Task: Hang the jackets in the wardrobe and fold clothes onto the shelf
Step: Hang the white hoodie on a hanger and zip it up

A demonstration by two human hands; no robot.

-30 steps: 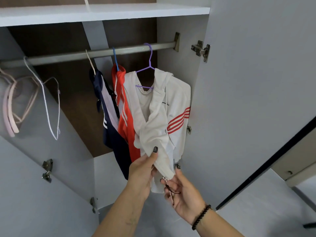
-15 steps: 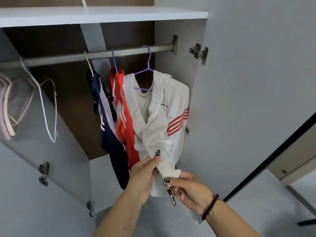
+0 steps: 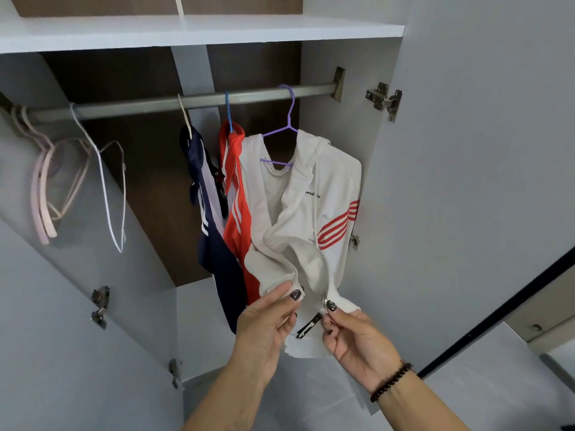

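**White hooded jacket held at its hem, on the rail**

The white hooded jacket (image 3: 314,219) hangs from a purple hanger (image 3: 284,132) hooked over the grey metal rail (image 3: 193,102), at the right end of the wardrobe, close to the right side panel. It is off-white, with three red stripes slanting across the sleeve on the right and a small line of dark script on the chest, too small to read. The hood slumps over the shoulder and the front is open at the neck; lower down the cloth is bunched and twisted toward the hem.

The left hand (image 3: 264,325) pinches the left front edge near the hem between thumb and curled fingers. The right hand (image 3: 354,337) — with a black bead bracelet (image 3: 390,381) at the wrist — grips the other edge, its fingertips closed at the metal zipper slider (image 3: 325,303). A black pull tab (image 3: 306,329) dangles from it between the two hands.

Just left of this jacket hang a red jacket (image 3: 239,219) with white stripes on a blue hanger (image 3: 228,112) and a navy jacket (image 3: 214,241), pressed side by side. Further left, bare pink and white hangers (image 3: 102,188) hang on the rail. A white shelf (image 3: 199,31) runs above.
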